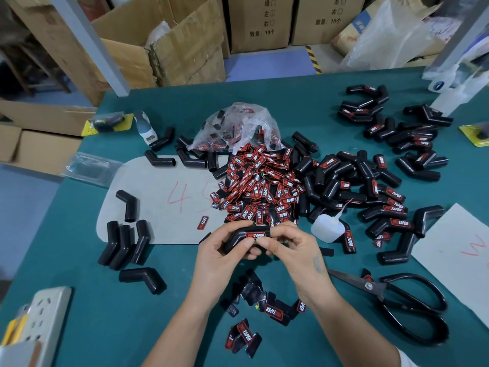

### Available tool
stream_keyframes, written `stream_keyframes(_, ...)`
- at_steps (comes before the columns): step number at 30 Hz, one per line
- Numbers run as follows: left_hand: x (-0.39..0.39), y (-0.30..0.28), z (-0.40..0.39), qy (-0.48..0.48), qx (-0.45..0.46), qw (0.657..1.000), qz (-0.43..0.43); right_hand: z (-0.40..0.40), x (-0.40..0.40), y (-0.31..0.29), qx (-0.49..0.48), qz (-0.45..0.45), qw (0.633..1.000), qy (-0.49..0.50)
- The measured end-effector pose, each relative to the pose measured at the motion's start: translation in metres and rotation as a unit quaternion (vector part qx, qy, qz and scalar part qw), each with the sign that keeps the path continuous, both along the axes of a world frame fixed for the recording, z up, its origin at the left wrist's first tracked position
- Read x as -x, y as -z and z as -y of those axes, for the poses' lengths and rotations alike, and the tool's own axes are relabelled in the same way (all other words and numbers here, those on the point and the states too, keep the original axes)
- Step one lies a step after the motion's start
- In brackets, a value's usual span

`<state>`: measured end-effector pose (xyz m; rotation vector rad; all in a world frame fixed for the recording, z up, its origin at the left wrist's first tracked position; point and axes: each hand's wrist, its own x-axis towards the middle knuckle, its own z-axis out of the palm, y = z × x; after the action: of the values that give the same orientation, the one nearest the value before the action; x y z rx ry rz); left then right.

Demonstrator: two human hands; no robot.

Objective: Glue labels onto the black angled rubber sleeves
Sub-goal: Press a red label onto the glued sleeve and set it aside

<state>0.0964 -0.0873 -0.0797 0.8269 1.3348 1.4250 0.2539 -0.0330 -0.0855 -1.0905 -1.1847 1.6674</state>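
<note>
Both hands hold one black sleeve (242,239) above the near counter (132,327): the left hand (219,250) curls its fingers round the bent end, the right hand (288,247) pinches the labelled end. The label (255,235) faces up. A glue bottle (328,229) stands just right.

Even, cool overhead light w/ a blue-green cast; bright enough, nothing blown out. Shadows are soft and short, tucked just under the hands and the scissors (402,300). Small glossy highlights ride the black rubber sleeves (370,197); the clear plastic bag (238,125) shows pale sheen, no hard glare. Centre is sharp: label print reads fine. Edges go soft and smeared, esp. the top right corner by the white bottles (449,86) and the left side. Wide-angle bend is strong: table edge (79,154) and posts splay outward. Far boxes (259,22) slightly hazy.
</note>
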Motion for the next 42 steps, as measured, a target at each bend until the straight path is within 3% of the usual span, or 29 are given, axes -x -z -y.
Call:
stream_keyframes(6, -0.0011, 0.0009, 0.0010, -0.003, -0.002, 0.999, -0.049, 0.0042, 0.0031, -0.0032, -0.012, 0.018, 1.000, -0.020)
stream_keyframes(22, -0.0038, -0.0045, 0.0024, 0.010, -0.006, 1.000, -0.015, 0.0036, 0.0037, -0.0011, 0.007, -0.004, 1.000, 0.015)
stream_keyframes(33, -0.0008, -0.0055, 0.0028, 0.005, -0.037, 0.994, -0.103, 0.0056, 0.0064, -0.0055, -0.001, 0.014, 1.000, -0.024)
stream_keyframes(42, -0.0009, -0.0046, 0.0029, -0.007, -0.041, 0.995, -0.086, 0.0055, 0.0039, -0.0065, 0.006, 0.002, 0.999, -0.038)
